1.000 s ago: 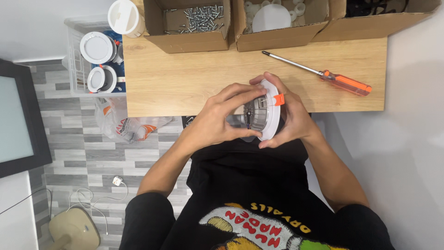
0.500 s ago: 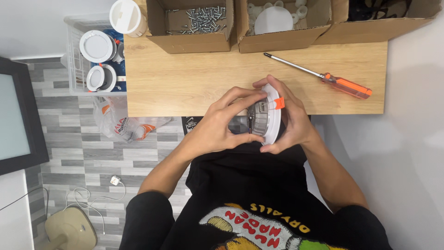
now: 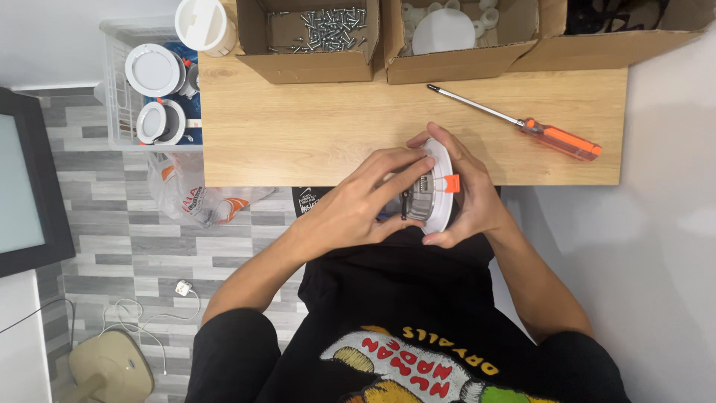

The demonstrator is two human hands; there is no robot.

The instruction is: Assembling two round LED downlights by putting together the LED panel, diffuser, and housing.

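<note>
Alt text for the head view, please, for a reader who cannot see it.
Both hands, left hand and right hand, hold a round white downlight with an orange clip at the edge of a wooden table. An orange-handled screwdriver lies beyond it.

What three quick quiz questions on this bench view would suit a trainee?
1. True or false: both hands hold the round lamp.
2. What lies on the table right of the hands? A) screwdriver B) hammer C) pliers
3. What fills the left box?

Key: 1 true: left hand and right hand grip it. 2 A. 3 screws.
</note>
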